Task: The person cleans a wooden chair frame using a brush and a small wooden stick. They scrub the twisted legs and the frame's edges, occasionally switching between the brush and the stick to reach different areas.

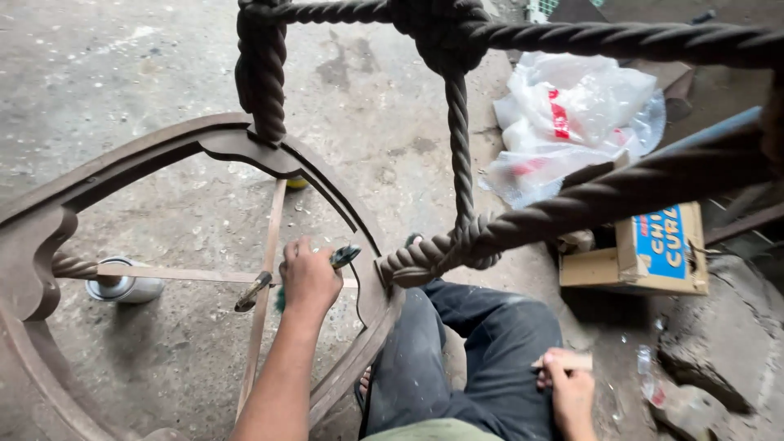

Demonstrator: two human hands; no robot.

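Left hand (309, 276) on brush (260, 287), inside round wooden frame (163, 147).
Left grip closed around brush; right hand (570, 390) grip pinches small pale block (572, 360) by the knee.

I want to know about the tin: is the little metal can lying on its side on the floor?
Yes, the metal can lies tipped over on the concrete floor.

Left hand (310, 278) reaches forward, fingers curled closed (knuckles up); right hand (569, 390) rests fisted on thigh.
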